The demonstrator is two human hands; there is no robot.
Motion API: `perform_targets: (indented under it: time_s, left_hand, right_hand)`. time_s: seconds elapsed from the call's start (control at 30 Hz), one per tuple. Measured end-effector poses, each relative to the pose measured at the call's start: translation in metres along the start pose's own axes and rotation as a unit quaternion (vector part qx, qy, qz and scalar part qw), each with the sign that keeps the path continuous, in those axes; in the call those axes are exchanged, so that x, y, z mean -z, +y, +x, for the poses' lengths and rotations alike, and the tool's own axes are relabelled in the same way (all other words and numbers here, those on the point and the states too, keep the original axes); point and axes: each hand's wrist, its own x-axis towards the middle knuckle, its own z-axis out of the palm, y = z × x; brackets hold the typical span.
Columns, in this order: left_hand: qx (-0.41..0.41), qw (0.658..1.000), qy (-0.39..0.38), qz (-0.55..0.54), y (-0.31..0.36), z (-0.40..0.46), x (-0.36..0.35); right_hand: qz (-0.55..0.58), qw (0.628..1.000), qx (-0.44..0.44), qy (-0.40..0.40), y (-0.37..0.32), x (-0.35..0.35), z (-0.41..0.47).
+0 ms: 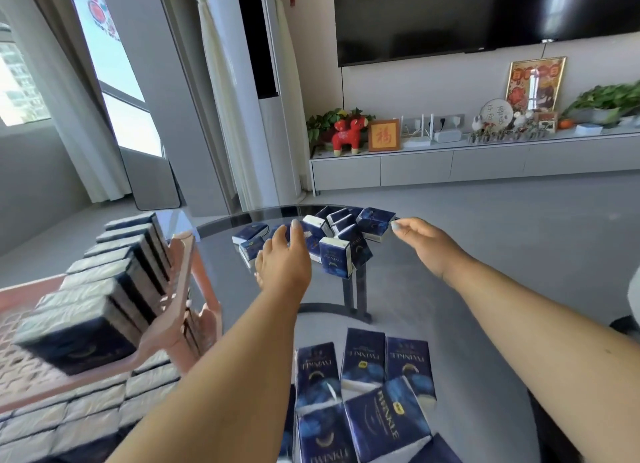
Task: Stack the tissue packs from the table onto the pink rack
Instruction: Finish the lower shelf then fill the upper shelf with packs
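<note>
We are looking across a living room: a dark television (485,12) is hanging at the upper right of the frame, a low grey cabinet (450,166) with ornaments is running beneath it, and a round glass surface (415,289) is filling the middle and lower part of the picture.

In this single head view, we are reaching both arms toward the far cluster of tissue packs (336,258), which is lying jumbled at the centre of the frame on the surface. Our left hand (282,260) is hovering over the near left of that cluster with fingers straight and spread, gripping nothing. Our right hand (420,237) is hanging just beside the cluster's right edge, fingers loosely extended, also holding nothing.

A second group of packs (363,393) is lying at the bottom centre, close to us.

At the left of the frame the pink rack (194,282) is already carrying a good deal: a row of stacked packs (114,279) is sitting along its upper tier and more are showing on the level below. We are judging the task well under way but unfinished, with both groups on the surface still waiting to be moved.
</note>
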Motion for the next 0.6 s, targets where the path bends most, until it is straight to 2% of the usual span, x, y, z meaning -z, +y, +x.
perform_targets:
  time_s: [0.47, 0.6]
  left_hand:
    - [0.094, 0.989, 0.03, 0.11, -0.024, 0.128, -0.013]
    - [0.116, 0.972, 0.023, 0.205, -0.046, 0.163, -0.017]
  right_hand:
    - [-0.126, 0.992, -0.018, 0.018, 0.028, -0.024, 0.155]
    - [-0.193, 0.981, -0.022, 0.022, 0.034, -0.036, 0.179]
